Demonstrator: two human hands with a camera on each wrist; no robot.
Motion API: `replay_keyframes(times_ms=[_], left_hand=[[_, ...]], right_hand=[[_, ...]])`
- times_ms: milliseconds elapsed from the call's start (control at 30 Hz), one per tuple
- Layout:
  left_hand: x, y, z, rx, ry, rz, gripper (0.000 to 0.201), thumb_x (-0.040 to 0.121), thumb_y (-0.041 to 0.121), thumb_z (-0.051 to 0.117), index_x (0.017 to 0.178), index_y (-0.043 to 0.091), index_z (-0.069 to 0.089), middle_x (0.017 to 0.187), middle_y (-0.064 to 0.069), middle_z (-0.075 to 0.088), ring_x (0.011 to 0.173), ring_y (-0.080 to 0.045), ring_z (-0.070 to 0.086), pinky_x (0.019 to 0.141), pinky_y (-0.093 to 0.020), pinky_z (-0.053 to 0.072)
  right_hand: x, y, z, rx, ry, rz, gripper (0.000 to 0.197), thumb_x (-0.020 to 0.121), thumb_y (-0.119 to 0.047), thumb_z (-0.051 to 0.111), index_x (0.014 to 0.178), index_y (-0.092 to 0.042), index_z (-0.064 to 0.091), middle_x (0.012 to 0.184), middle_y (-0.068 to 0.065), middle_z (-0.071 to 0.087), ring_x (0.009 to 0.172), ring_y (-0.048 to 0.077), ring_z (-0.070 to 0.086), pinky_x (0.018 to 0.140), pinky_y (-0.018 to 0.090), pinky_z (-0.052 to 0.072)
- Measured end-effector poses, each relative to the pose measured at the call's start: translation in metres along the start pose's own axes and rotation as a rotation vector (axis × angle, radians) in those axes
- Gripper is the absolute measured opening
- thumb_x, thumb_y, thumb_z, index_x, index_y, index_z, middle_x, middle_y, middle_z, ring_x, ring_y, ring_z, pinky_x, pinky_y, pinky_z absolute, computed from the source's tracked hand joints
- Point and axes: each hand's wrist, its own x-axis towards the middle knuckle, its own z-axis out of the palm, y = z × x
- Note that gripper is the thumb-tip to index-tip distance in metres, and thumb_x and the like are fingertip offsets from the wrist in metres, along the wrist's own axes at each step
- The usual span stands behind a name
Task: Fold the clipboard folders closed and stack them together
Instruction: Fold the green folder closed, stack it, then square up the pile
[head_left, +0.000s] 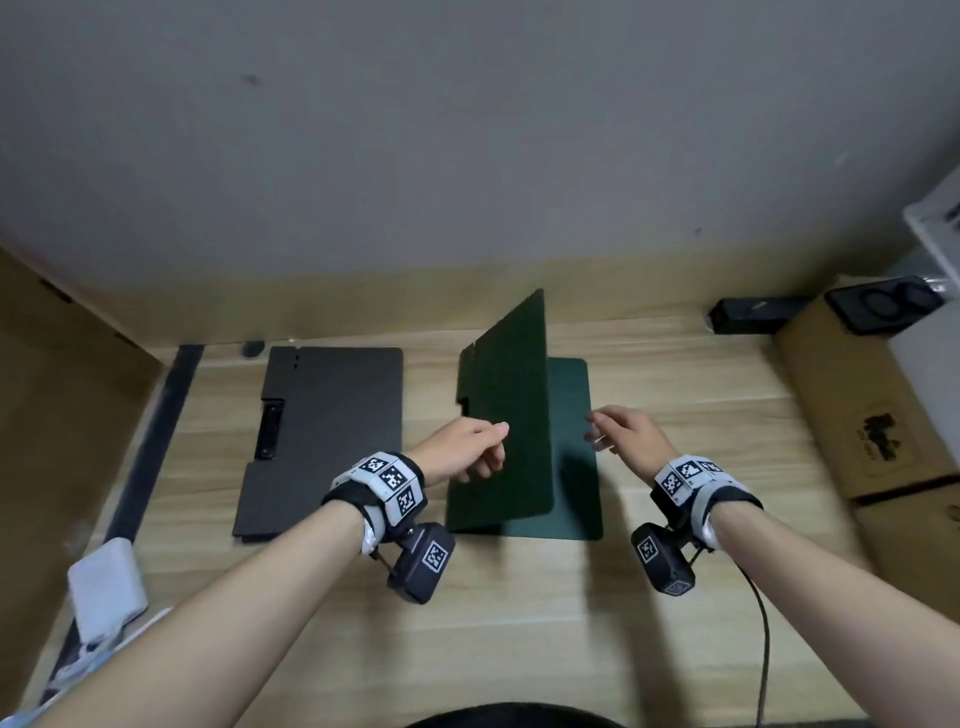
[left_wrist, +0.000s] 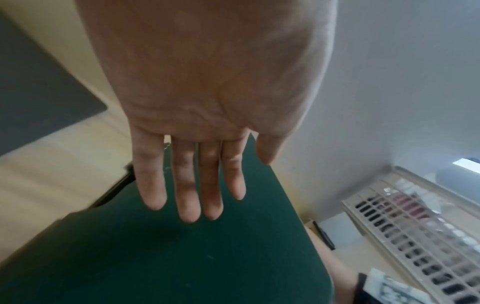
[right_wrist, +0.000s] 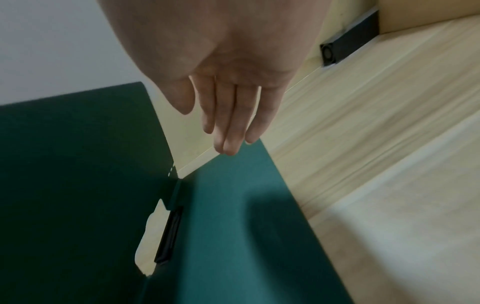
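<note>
A dark green clipboard folder (head_left: 501, 415) lies mid-table, half folded: its cover (left_wrist: 182, 257) stands raised over the flat base panel (head_left: 574, 467). My left hand (head_left: 475, 447) is at the cover's outer left face, fingers (left_wrist: 187, 185) straight along it. My right hand (head_left: 618, 431) hovers open over the base panel's right edge (right_wrist: 233, 226), holding nothing. The black clip (right_wrist: 168, 236) shows at the base panel's far end, seen through the notch in the cover's edge. A black folder (head_left: 327, 431) lies flat and closed to the left, apart from both hands.
Cardboard boxes (head_left: 857, 405) stand at the right with a black device (head_left: 878, 304) on top. A black bar-shaped box (head_left: 753, 314) lies by the wall. A white power bank (head_left: 106, 587) sits at the near left, and a cable (head_left: 763, 649) hangs from my right wrist.
</note>
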Motion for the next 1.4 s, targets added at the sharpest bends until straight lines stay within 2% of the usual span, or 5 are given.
replay_keyframes(times_ms=[167, 433, 667, 1233, 1400], left_hand=[[0.024, -0.052, 0.012, 0.146, 0.166, -0.166, 0.021, 0.095, 0.028, 0.051, 0.099, 0.015, 0.068, 0.101, -0.002, 0.067, 0.099, -0.025, 0.064, 0.092, -0.036, 0.05], [0.014, -0.125, 0.038, -0.029, 0.198, -0.389, 0.046, 0.09, 0.018, 0.062, 0.133, 0.006, 0.05, 0.131, -0.009, 0.059, 0.121, -0.028, 0.057, 0.102, -0.034, 0.044], [0.019, -0.135, 0.027, -0.176, 0.286, -0.457, 0.042, 0.084, 0.037, 0.07, 0.111, 0.005, 0.062, 0.109, -0.012, 0.068, 0.078, -0.022, 0.064, 0.078, -0.036, 0.056], [-0.046, -0.215, -0.08, -0.626, 0.5, -0.355, 0.067, 0.095, 0.005, 0.06, 0.15, -0.004, 0.023, 0.153, -0.018, 0.034, 0.124, -0.027, 0.054, 0.064, -0.023, 0.061], [-0.061, -0.255, -0.114, -0.45, 0.57, -0.408, 0.049, 0.091, 0.017, 0.068, 0.134, -0.001, 0.05, 0.13, -0.018, 0.061, 0.109, -0.026, 0.065, 0.074, -0.036, 0.062]], right_hand=[[-0.005, 0.027, -0.001, 0.009, -0.051, 0.155, 0.018, 0.099, -0.026, 0.051, 0.099, -0.013, 0.063, 0.079, 0.009, 0.061, 0.062, 0.021, 0.058, 0.053, 0.019, 0.045], [0.0, 0.082, 0.041, -0.289, -0.018, 0.295, 0.028, 0.085, -0.025, 0.066, 0.109, -0.013, 0.062, 0.108, 0.011, 0.07, 0.1, 0.031, 0.065, 0.092, 0.037, 0.049], [0.001, 0.076, 0.056, -0.388, 0.001, 0.324, 0.043, 0.082, -0.041, 0.072, 0.103, -0.012, 0.048, 0.096, 0.004, 0.059, 0.094, 0.027, 0.058, 0.077, 0.032, 0.041], [0.064, -0.022, 0.182, -0.235, -0.08, 0.091, 0.037, 0.072, -0.025, 0.085, 0.09, -0.017, 0.054, 0.08, -0.002, 0.058, 0.075, 0.02, 0.057, 0.071, 0.033, 0.046], [0.083, -0.049, 0.234, -0.332, -0.143, 0.066, 0.04, 0.071, -0.033, 0.085, 0.09, -0.017, 0.052, 0.082, -0.001, 0.061, 0.082, 0.025, 0.06, 0.075, 0.036, 0.047]])
